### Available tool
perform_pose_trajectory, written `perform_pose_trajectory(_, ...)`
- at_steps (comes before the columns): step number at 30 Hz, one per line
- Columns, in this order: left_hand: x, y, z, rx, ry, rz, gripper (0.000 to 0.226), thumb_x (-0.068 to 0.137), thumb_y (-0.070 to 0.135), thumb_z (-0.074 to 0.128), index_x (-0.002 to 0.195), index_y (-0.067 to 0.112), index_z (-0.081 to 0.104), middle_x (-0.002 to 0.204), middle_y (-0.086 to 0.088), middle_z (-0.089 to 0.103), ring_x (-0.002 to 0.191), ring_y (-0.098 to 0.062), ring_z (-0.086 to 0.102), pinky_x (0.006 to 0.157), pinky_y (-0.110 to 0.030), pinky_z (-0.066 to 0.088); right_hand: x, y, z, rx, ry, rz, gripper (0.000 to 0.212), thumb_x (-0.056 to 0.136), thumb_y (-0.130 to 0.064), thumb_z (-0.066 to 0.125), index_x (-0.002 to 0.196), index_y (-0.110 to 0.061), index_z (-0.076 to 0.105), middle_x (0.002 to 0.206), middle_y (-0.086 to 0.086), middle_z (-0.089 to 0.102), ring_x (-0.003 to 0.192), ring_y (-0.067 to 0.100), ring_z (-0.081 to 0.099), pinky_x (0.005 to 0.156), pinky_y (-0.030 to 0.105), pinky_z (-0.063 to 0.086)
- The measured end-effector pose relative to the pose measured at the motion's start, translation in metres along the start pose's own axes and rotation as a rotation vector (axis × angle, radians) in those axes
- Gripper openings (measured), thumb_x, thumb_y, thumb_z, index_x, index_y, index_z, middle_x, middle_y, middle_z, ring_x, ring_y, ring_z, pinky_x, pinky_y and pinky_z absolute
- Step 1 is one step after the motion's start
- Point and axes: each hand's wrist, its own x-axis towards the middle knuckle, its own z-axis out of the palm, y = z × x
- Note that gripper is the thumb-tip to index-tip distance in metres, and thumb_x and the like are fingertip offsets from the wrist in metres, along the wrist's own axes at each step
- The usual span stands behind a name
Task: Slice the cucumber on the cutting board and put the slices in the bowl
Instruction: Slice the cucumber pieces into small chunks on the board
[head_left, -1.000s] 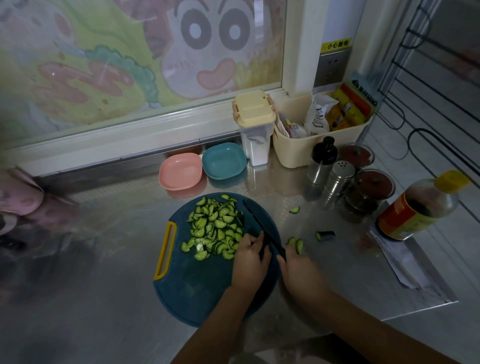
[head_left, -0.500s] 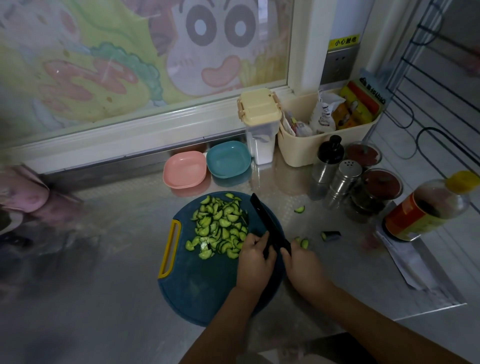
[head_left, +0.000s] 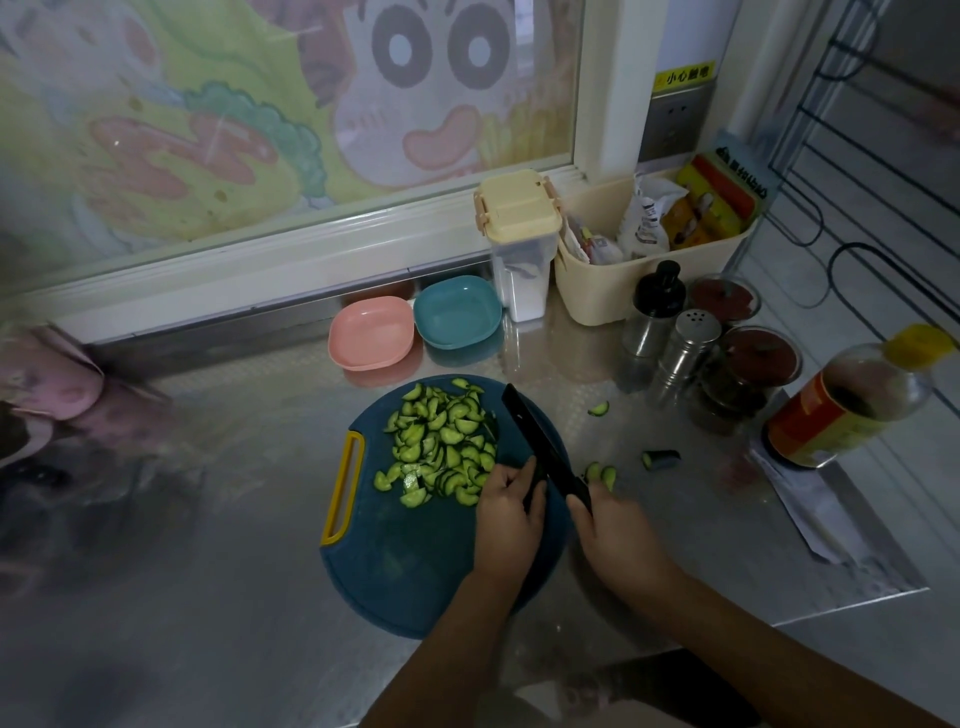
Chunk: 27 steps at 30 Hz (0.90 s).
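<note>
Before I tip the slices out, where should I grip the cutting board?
Probably the yellow handle at the left edge of the cutting board, approached from the left: its slot is open, clear of the cucumber slices, and the knife occupies the right.

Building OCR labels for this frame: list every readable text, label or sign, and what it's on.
"小心触电": yellow sticker above the grey socket cover.
Blue packet in the cream basket: white characters, too blurred to read.
White packet and orange bottle label: print too small to read.
</note>
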Motion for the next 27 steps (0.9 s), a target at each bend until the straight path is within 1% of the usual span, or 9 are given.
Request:
perform_pose_trajectory(5, -0.001, -0.001, 0.001, 0.000, 0.002, -0.002, 0.033, 0.082, 0.008, 0.062, 0.114, -0.001, 0.064, 0.077, -0.008, 0.055, 0.073, -0.004, 0.043, 0.067, -0.012, 0.038, -0.004, -0.004, -0.002, -0.009, 0.006, 0.002, 0.032, 0.101, -0.028, 0.033, 0.112, -0.004, 0.052, 0.103, 0.014, 0.063, 0.090, 0.025, 0.061, 0.066, 0.023, 0.036)
perform_pose_trajectory(11, -0.001, -0.002, 0.001, -0.013, 0.015, 0.010, 0.032, 0.080, 0.003, 0.066, 0.112, -0.003, 0.065, 0.077, -0.008, 0.056, 0.075, 0.002, 0.040, 0.067, -0.010, 0.037, -0.009, -0.007, -0.003, -0.070, 0.010, 0.013, 0.032, 0.101, -0.028, 0.032, 0.109, -0.004, 0.051, 0.100, 0.012, 0.062, 0.086, 0.022, 0.060, 0.061, 0.020, 0.030)
perform_pose_trajectory(15, -0.001, -0.003, 0.000, -0.007, 0.002, 0.016, 0.031, 0.080, 0.003, 0.066, 0.111, -0.003, 0.065, 0.078, -0.009, 0.058, 0.075, -0.004, 0.046, 0.067, -0.011, 0.039, -0.008, -0.007, 0.001, -0.134, 0.009, 0.010, 0.032, 0.102, -0.029, 0.031, 0.110, -0.005, 0.050, 0.101, 0.012, 0.064, 0.087, 0.021, 0.061, 0.060, 0.019, 0.031)
perform_pose_trajectory(18, 0.000, -0.004, 0.000, -0.002, -0.011, 0.032, 0.032, 0.080, 0.002, 0.065, 0.112, -0.003, 0.065, 0.078, -0.009, 0.058, 0.075, -0.005, 0.046, 0.068, -0.009, 0.038, -0.009, -0.009, 0.004, -0.150, 0.000, 0.022, 0.032, 0.102, -0.029, 0.030, 0.114, -0.006, 0.048, 0.103, 0.011, 0.064, 0.089, 0.021, 0.062, 0.059, 0.020, 0.032)
perform_pose_trajectory(20, 0.001, -0.005, 0.000, 0.006, -0.024, 0.036, 0.032, 0.080, 0.001, 0.066, 0.111, -0.003, 0.065, 0.078, -0.009, 0.058, 0.073, -0.005, 0.048, 0.067, -0.009, 0.038, -0.007, -0.009, 0.008, -0.163, 0.000, 0.016, 0.032, 0.102, -0.030, 0.029, 0.116, -0.007, 0.048, 0.104, 0.010, 0.064, 0.090, 0.021, 0.062, 0.062, 0.022, 0.036)
perform_pose_trajectory(22, 0.001, -0.005, -0.001, 0.015, -0.038, 0.038, 0.033, 0.079, 0.001, 0.066, 0.112, -0.003, 0.065, 0.078, -0.009, 0.058, 0.071, -0.009, 0.052, 0.065, -0.010, 0.039, -0.002, -0.009, 0.013, -0.181, -0.004, 0.022, 0.033, 0.102, -0.031, 0.029, 0.117, -0.008, 0.048, 0.107, 0.009, 0.063, 0.092, 0.020, 0.062, 0.069, 0.025, 0.042)
perform_pose_trajectory(24, 0.002, -0.005, -0.001, 0.017, -0.039, 0.036, 0.032, 0.080, 0.002, 0.065, 0.112, -0.003, 0.065, 0.078, -0.010, 0.058, 0.071, -0.007, 0.049, 0.065, -0.012, 0.039, 0.003, -0.008, 0.017, -0.203, -0.015, 0.019, 0.034, 0.102, -0.031, 0.028, 0.118, -0.008, 0.047, 0.107, 0.009, 0.063, 0.094, 0.020, 0.062, 0.074, 0.027, 0.045)
perform_pose_trajectory(27, 0.002, -0.005, -0.001, 0.011, -0.029, 0.026, 0.032, 0.081, 0.002, 0.065, 0.113, -0.003, 0.064, 0.079, -0.009, 0.057, 0.075, -0.004, 0.045, 0.066, -0.012, 0.039, 0.008, -0.008, 0.021, -0.180, -0.014, 0.035, 0.034, 0.102, -0.030, 0.028, 0.117, -0.007, 0.048, 0.105, 0.010, 0.064, 0.092, 0.021, 0.062, 0.073, 0.028, 0.045)
